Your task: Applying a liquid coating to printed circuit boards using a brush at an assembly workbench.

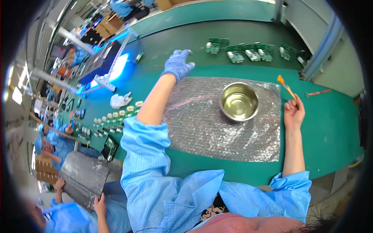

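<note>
My left hand, in a blue glove, reaches over the far left corner of a silvery bubble-wrap sheet. Its fingers are stretched out and hold nothing. On the right, my bare right hand is closed round the handle of a small brush, whose orange bristle end points up and away. Between the hands, on the sheet, stands a round metal bowl with clear yellowish liquid in it. Several green circuit boards with white parts lie beyond the sheet, at the back of the bench.
A red-handled tool lies at the right. Left are a crumpled white bag, rows of small boards and a blue-lit machine. At lower left, a co-worker holds a grey sheet. A post rises at the back right.
</note>
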`<state>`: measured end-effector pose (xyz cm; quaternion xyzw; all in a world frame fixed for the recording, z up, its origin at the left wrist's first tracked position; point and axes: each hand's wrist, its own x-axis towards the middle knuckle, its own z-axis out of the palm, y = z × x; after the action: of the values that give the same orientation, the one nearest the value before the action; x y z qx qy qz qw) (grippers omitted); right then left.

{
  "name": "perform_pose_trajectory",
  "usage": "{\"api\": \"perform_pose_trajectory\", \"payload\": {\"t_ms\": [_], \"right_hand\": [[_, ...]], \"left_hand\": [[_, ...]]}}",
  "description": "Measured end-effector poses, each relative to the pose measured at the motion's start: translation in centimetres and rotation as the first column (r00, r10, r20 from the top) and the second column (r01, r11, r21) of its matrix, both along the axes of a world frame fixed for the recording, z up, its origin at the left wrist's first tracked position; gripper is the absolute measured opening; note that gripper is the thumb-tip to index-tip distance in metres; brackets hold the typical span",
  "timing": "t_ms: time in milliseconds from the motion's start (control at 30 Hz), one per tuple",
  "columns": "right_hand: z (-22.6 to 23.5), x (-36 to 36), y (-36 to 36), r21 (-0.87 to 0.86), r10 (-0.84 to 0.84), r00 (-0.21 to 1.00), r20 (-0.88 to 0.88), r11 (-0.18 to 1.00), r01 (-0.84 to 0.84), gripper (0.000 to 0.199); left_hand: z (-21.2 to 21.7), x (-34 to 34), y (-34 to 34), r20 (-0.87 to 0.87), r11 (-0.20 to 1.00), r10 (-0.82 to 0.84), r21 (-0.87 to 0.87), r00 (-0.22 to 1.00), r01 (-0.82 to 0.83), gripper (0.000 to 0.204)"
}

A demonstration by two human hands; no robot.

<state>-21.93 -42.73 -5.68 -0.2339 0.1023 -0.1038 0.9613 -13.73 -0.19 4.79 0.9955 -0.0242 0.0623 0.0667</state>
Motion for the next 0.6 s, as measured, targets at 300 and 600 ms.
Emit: {"api": "perform_pose_trajectory", "payload": {"t_ms": [300, 600], "right_hand": [[1.2, 0.0, 0.9, -0.036, -0.056, 0.996, -0.076, 0.998, 0.053, 0.018], [0.7, 0.1, 0.7, -0.056, -0.003, 1.0, -0.018, 0.998, 0.002, 0.019]], "left_hand": [[-3.0, 15.0, -7.2, -0.026, 0.989, -0.053, 0.134, 0.998, 0.056, 0.047], [-5.3, 17.3, -6.4, 0.018, 0.991, 0.038, 0.131, 0.999, -0.04, 0.026]]}}
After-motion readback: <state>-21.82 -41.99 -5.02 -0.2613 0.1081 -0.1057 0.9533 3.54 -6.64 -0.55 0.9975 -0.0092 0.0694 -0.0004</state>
